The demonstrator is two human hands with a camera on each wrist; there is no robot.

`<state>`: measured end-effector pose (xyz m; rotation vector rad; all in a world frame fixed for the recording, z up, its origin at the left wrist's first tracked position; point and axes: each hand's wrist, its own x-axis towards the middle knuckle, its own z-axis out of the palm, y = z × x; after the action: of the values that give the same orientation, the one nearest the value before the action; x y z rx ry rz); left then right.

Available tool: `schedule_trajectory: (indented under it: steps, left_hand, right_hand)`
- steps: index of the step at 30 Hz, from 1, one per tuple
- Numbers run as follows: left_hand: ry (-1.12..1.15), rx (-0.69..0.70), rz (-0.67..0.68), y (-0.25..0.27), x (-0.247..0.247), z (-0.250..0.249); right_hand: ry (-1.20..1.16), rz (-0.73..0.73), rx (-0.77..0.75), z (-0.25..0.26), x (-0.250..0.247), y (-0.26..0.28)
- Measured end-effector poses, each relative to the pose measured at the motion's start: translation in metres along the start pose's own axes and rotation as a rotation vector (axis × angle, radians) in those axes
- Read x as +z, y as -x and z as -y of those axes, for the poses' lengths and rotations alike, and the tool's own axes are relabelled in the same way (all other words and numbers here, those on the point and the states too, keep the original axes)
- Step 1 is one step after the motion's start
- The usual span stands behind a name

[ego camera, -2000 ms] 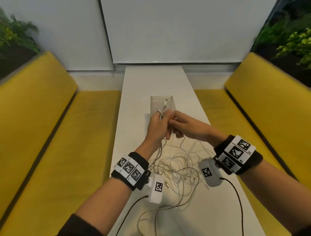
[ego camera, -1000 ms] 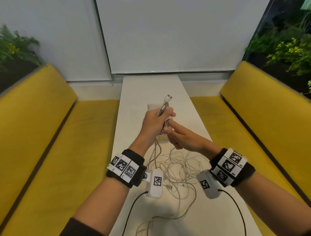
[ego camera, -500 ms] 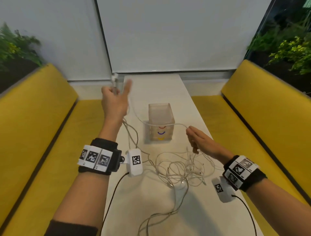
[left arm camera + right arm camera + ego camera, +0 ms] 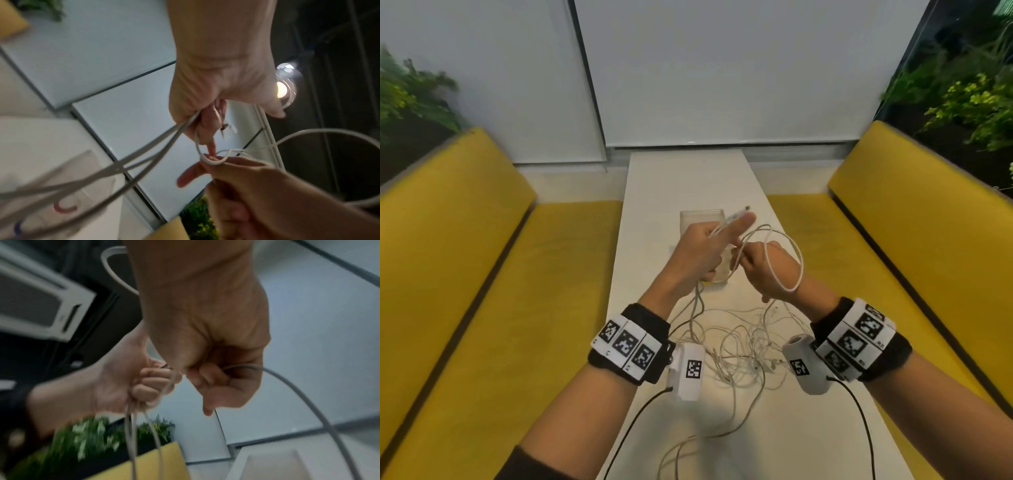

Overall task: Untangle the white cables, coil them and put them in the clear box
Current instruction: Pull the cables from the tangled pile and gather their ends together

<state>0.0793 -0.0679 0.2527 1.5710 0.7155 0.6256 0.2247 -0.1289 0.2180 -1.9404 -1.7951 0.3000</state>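
Observation:
My left hand (image 4: 707, 251) is raised in front of the clear box (image 4: 700, 216) and grips a white cable (image 4: 789, 255), whose plug end (image 4: 743, 209) sticks out up and to the right. Just beside it, my right hand (image 4: 758, 269) pinches the same cable, which curves in one wide loop round the back of that hand. In the left wrist view my left fingers (image 4: 207, 123) curl on several strands while the right hand (image 4: 236, 181) holds a small bend of cable (image 4: 211, 162). The right wrist view shows my right hand (image 4: 216, 379) curled on the cable (image 4: 304, 395).
A loose tangle of white cables (image 4: 743, 346) lies on the narrow white table (image 4: 688, 178) under my wrists, with strands trailing to the near edge. Yellow benches (image 4: 482, 274) run along both sides. The box stands mid-table, largely hidden behind my left hand.
My left hand has swung back from high on the left to meet the right hand above the box. The cable stretched between them now hangs as a loop round my right hand.

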Motion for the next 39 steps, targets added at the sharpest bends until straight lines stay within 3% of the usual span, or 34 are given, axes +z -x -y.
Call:
schedule_trajectory:
  steps: [3,6,7,10,12,16,20,23,26,28,30,31,33,34,39]
  left_hand:
    - [-0.029,-0.065,-0.075,-0.008,0.001,0.005]
    - [-0.164,0.016,-0.113,-0.011,0.006,0.015]
    - [-0.197,0.055,-0.117,-0.011,0.006,0.018]
    - [-0.210,0.128,-0.159,-0.009,-0.003,0.019]
    - [-0.106,0.147,-0.233,-0.010,-0.016,0.015]
    - [0.262,0.174,-0.453,-0.011,-0.053,-0.009]
    - [0.531,0.282,-0.674,-0.002,-0.089,-0.043]
    - [0.644,0.363,-0.729,0.003,-0.108,-0.059]
    - [0.431,0.313,-0.576,0.005,-0.107,-0.059]
    - [0.077,0.265,-0.335,0.007,-0.103,-0.049]
    - [-0.176,0.236,0.015,0.010,-0.102,-0.038]
    - [-0.223,0.204,0.165,0.011,-0.104,-0.033]
    - [-0.215,0.143,0.307,0.013,-0.111,-0.027]
    - [-0.173,0.126,0.328,0.014,-0.114,-0.025]
    - [0.308,-0.016,0.381,0.017,-0.124,-0.014]
  right_hand:
    - [0.117,-0.040,-0.147,0.004,0.004,0.004]
    - [0.235,0.006,-0.132,0.025,0.006,0.012]
    - [0.292,-0.048,-0.179,0.027,0.009,0.012]
    - [0.128,-0.173,-0.206,0.020,0.009,0.008]
    - [-0.088,-0.031,-0.083,0.010,0.002,0.007]
    - [-0.367,0.080,0.018,-0.028,-0.002,0.016]
    - [-0.414,0.141,0.175,-0.067,0.011,0.032]
    - [-0.456,0.135,0.259,-0.082,0.020,0.042]
    - [-0.659,0.249,0.287,-0.086,0.018,0.043]
    - [-0.680,0.555,0.297,-0.079,0.012,0.039]
    - [-0.298,0.919,0.323,-0.072,0.009,0.036]
    - [-0.036,1.023,0.347,-0.072,0.007,0.034]
    - [0.412,1.001,0.351,-0.079,0.007,0.027]
    - [0.515,0.943,0.363,-0.085,0.007,0.024]
    - [0.385,0.562,0.211,-0.096,0.047,-0.008]
